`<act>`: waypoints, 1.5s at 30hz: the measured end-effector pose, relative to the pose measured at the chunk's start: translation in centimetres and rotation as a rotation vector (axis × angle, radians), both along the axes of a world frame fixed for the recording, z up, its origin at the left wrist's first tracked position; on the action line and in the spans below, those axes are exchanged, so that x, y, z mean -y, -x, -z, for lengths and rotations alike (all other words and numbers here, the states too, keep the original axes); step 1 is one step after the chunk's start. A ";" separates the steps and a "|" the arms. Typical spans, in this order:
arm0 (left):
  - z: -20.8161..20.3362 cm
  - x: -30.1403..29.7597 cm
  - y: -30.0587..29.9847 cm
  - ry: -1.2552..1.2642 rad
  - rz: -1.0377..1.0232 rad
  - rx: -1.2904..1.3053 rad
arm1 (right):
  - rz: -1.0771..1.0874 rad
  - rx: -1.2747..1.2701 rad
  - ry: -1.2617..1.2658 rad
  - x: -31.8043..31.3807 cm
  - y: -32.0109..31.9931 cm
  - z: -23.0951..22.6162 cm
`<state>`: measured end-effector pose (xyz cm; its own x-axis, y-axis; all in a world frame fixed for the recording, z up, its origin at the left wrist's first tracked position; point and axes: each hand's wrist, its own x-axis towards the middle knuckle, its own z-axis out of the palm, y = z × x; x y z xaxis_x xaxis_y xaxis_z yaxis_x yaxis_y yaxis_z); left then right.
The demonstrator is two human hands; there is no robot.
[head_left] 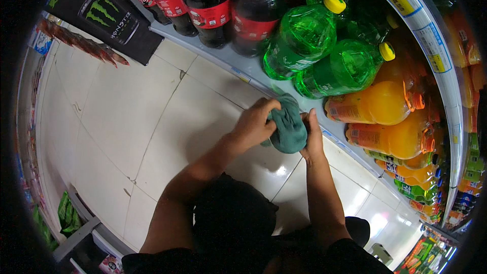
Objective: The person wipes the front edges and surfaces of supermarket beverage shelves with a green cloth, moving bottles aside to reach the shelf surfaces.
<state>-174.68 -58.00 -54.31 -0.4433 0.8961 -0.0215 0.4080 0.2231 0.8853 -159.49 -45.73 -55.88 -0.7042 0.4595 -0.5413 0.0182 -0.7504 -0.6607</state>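
A bunched dark green cloth [290, 134] is between my hands, in front of the lowest shelf's edge. My left hand [255, 123] presses curled fingers into its left side. My right hand [313, 137] grips it from the right, thumb pointing up, with the other fingers mostly hidden behind the folds. Whether anything is wrapped inside the cloth cannot be seen. Nearest to the hands on the shelf are two green soda bottles with yellow caps, one leaning behind [304, 35] and one in front [340, 69]. An orange drink bottle [373, 104] stands just right of them.
Large dark cola bottles [207, 7] with red labels line the shelf [223, 60] at the far left. A curved rail with price tags [426, 30] runs above the bottles at right. A black display panel [104, 12] stands far left. White floor tiles [116, 106] lie below.
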 end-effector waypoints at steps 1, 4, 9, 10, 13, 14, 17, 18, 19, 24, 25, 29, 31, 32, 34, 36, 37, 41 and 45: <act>0.7 0.4 -0.4 -0.072 -0.026 0.073 | -0.022 0.015 -0.164 0.9 0.4 0.2; 2.3 1.4 0.2 -0.138 -0.158 0.491 | -0.165 0.047 -0.641 2.8 2.8 1.0; 5.2 3.8 2.4 -0.757 0.031 0.515 | -0.250 0.161 -1.216 3.0 9.1 -3.0; 5.1 3.7 2.9 -0.621 0.011 0.179 | -0.257 0.153 -1.498 2.8 10.2 -3.2; 3.5 2.8 2.5 -0.549 -0.025 0.666 | -0.213 0.098 -1.842 2.6 13.0 -3.3; 3.5 2.6 2.3 -0.508 -0.084 0.766 | -0.191 0.083 -1.890 2.5 13.9 -2.7; 8.6 2.2 2.3 -0.394 -0.198 1.525 | -0.364 0.246 -2.027 2.3 15.4 0.6; 10.5 1.9 2.3 -0.338 -0.212 1.858 | -0.474 0.360 -2.037 2.4 15.4 1.2; 10.6 1.4 1.9 -0.283 -0.236 1.846 | -0.582 0.483 -2.039 2.3 15.3 2.0; 11.1 2.1 0.7 -0.203 -0.345 1.765 | -0.901 0.687 -1.943 2.8 15.7 2.0; 10.9 1.9 0.7 -0.216 -0.354 1.736 | -0.917 0.659 -1.960 2.8 16.6 2.1; 8.4 2.7 4.4 -0.378 -0.505 1.804 | -0.763 0.487 -2.100 3.7 23.3 3.7; 8.9 3.3 6.3 -0.394 -0.503 1.763 | -0.931 0.570 -1.916 3.4 24.2 2.8; 10.0 3.6 6.7 -0.448 -0.368 1.728 | -1.018 0.605 -1.821 3.5 24.4 2.3; 12.0 2.3 5.4 -0.290 -0.403 1.554 | -0.945 0.657 -1.833 3.2 21.0 1.7; 11.6 1.1 4.1 -0.089 -0.302 1.447 | -0.933 0.748 -1.787 2.6 16.7 0.6; 10.8 1.0 3.7 0.024 -0.188 1.408 | -0.893 0.717 -1.843 2.3 16.3 1.0; 13.0 1.4 3.5 -0.340 -0.053 1.151 | -0.935 0.699 -1.880 2.9 18.0 2.0; 10.7 1.7 6.0 -0.278 -0.240 1.069 | -0.870 0.509 -1.905 1.9 20.8 1.9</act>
<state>-180.66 -59.67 -65.04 -0.4782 0.8233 -0.3057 -0.6153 -0.0657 0.7855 -180.25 -47.62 -57.80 -0.9619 0.2559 -0.0962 0.2717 0.9343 -0.2310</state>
